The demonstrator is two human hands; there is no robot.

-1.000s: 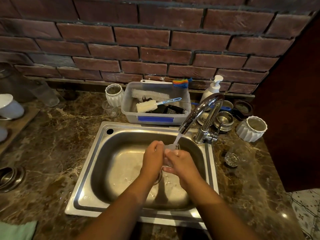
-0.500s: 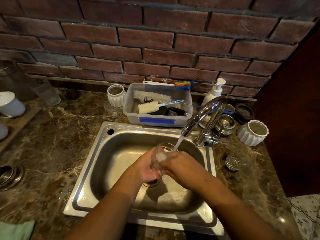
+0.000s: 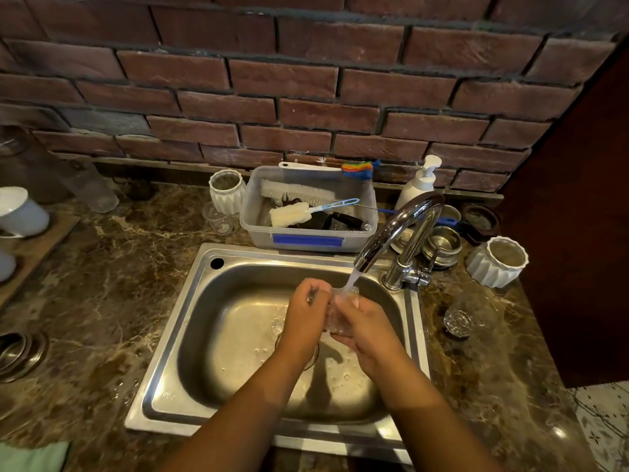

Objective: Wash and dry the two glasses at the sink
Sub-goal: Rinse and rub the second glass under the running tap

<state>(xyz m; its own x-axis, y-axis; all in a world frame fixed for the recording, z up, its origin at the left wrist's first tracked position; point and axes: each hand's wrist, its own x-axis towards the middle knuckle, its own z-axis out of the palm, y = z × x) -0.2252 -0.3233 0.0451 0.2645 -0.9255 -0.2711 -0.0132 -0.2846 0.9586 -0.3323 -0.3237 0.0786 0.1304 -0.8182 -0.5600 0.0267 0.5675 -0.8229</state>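
Both forearms reach forward over the sink [image 3: 190, 335], and the left hand [image 3: 306, 315] and right hand [image 3: 366, 327] meet below the tap [image 3: 398, 229]. The glass [image 3: 337, 321] is held between them, with the fingers [image 3: 318, 288] of each hand curled round its sides, and the water stream [image 3: 352, 279] falls onto its top. The second glass [image 3: 457, 321] stands on the table [image 3: 102, 301] right of the sink, well apart from both hands.

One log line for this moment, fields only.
step: rinsing; left hand: grips glass; right hand: grips glass; tap: running onto glass, over sink; second glass: on counter, right of sink
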